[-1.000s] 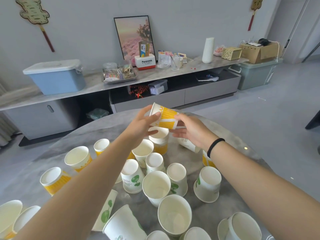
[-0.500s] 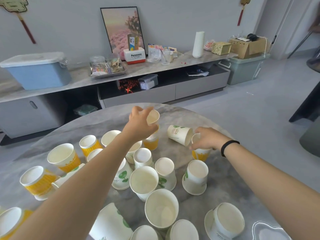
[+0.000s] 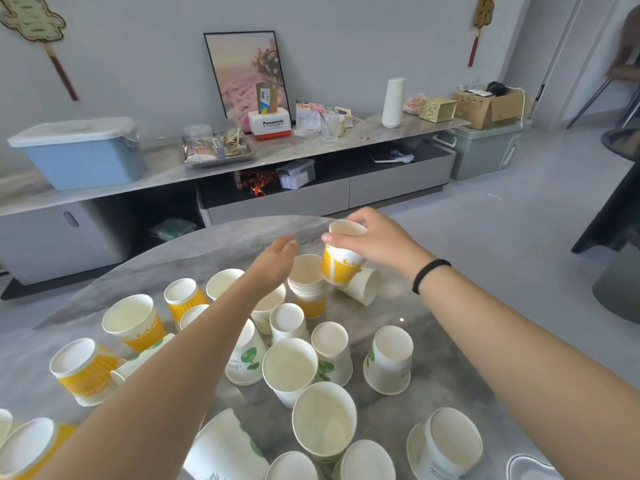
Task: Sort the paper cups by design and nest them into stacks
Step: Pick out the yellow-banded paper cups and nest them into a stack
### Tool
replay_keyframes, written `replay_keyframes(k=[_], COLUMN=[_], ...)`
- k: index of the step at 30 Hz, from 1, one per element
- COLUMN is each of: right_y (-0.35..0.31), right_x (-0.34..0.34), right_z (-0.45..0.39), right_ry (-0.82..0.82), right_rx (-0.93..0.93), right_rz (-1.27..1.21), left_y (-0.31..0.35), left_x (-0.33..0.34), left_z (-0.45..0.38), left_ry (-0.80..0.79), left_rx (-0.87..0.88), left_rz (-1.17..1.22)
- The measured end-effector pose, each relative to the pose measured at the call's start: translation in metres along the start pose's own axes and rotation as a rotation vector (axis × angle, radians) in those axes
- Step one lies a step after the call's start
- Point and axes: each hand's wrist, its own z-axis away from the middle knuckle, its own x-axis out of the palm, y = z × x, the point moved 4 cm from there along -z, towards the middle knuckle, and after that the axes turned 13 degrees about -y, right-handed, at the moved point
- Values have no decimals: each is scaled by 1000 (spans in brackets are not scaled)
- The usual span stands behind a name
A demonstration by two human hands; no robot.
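Note:
My right hand (image 3: pixel 379 239) grips a yellow-patterned cup (image 3: pixel 341 261) by its upturned base, lifted just right of the stack of nested yellow cups (image 3: pixel 307 284) at the far middle of the round table (image 3: pixel 221 251). My left hand (image 3: pixel 275 259) hovers empty with relaxed fingers just left of that stack. A green-leaf cup (image 3: pixel 363 285) lies on its side behind the held cup. More yellow cups (image 3: pixel 133 322) stand at the left, and green-leaf cups (image 3: pixel 330 353) crowd the middle and near side, some upright, some upside down.
Beyond the table runs a low grey cabinet (image 3: pixel 277 157) with a blue bin (image 3: pixel 81 152), a tray, a framed picture and boxes. A green bin (image 3: pixel 485 150) stands on the floor at the right. A dark chair (image 3: pixel 613 209) is at the far right.
My left hand has let go of the yellow cup, which now sits on the stack. My right hand has picked a yellow cup off the table and lifted it toward the stack.

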Motion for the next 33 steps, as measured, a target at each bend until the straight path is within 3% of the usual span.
replay_keyframes(k=[5, 7, 10, 13, 15, 17, 19, 22, 29, 33], right_y=[-29, -29, -15, 3, 21, 43, 61, 75, 60, 11], right_x=[21, 35, 56, 49, 41, 43, 52, 63, 41, 36], right_z=[-22, -31, -39, -36, -38, -39, -39, -36, -4, 46], right_ry=[96, 43, -86, 57, 93, -58, -227, -298, -15, 118], right_rx=[-60, -28, 19, 46, 145, 298, 371, 311, 267, 137], right_rz=[-27, 66, 174, 141, 311, 461, 415, 283, 142, 169], left_y=[6, 5, 1, 0, 0, -4, -8, -7, 23, 42], left_x=[-13, -14, -11, -5, 2, 9, 19, 26, -3, -16], left_z=[9, 9, 9, 9, 9, 5, -1, -7, 29, 95], left_ry=[48, 52, 45, -12, -108, -154, -161, -89, 252, 359], left_rx=[88, 90, 108, 150, 115, 46, 1, -6, 71, 126], left_rz=[336, 360, 267, 207, 100, -180, -465, -534, -194, -246])
